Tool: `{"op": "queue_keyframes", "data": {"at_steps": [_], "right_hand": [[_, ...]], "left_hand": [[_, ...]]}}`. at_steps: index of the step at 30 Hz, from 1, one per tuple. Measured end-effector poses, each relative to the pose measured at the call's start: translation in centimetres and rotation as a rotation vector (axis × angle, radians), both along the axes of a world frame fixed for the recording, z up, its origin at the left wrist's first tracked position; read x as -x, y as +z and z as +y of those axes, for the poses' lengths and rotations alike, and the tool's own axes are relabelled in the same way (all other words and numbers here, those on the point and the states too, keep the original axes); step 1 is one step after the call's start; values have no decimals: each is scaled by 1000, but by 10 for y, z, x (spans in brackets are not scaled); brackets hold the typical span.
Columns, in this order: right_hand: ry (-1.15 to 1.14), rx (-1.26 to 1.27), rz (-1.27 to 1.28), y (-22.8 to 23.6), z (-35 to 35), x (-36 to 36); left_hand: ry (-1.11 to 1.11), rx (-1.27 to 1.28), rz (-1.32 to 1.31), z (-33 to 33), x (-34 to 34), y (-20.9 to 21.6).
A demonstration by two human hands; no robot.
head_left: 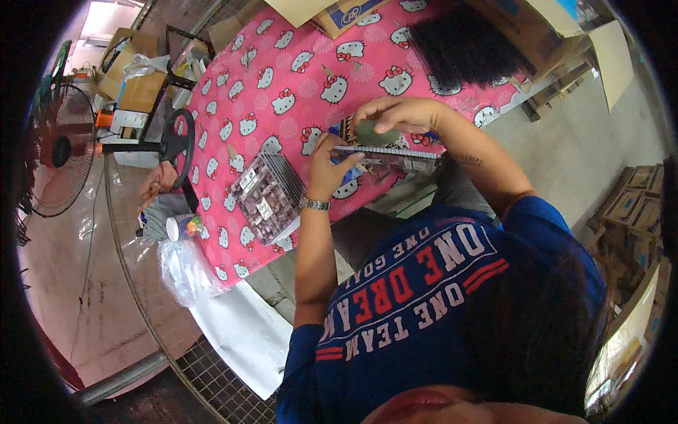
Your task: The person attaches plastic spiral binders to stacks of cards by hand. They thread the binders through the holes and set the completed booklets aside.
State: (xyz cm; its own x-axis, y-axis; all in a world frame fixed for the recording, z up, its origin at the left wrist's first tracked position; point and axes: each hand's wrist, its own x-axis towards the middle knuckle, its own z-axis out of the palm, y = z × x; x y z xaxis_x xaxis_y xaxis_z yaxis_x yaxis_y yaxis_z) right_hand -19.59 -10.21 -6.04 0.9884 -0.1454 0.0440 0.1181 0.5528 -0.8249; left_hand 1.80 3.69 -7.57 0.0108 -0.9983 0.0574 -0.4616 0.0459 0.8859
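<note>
My left hand [329, 166], with a metal watch at the wrist, grips the left end of a spiral-bound notebook [395, 152] near the table's front edge. Its thumb lies on the near side and its fingers reach over the coil. Just beyond the coil, my right hand [404, 115] curls its fingers round a dull green, rounded piece [373, 134], whose kind I cannot make out. Blue and patterned printed material [344, 130] shows partly behind the hands. To the left lies a stack of similar spiral-bound notebooks [267, 201] with dark patterned covers and white labels.
A pink cloth [282, 67] with cat faces covers the table. Thin black wires [462, 46] lie in a heap at the far right beside a cardboard box [530, 28]. A white cup [174, 227], plastic bag [185, 272], black wheel [176, 148] and fan [62, 152] are at left.
</note>
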Motion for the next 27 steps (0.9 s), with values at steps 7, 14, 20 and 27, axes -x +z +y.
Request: {"op": "queue_keyframes", "data": {"at_steps": [7, 14, 20, 27], "right_hand": [[-10, 282, 23, 1, 2, -5], [-13, 323, 81, 6, -1, -19], [-9, 361, 173, 0, -9, -25], [39, 275, 119, 7, -11, -36]], "left_hand": [[-79, 82, -39, -3, 3, 0], [-71, 63, -82, -4, -11, -11], [-7, 59, 216, -6, -2, -9], [-17, 68, 323, -7, 1, -8]]}}
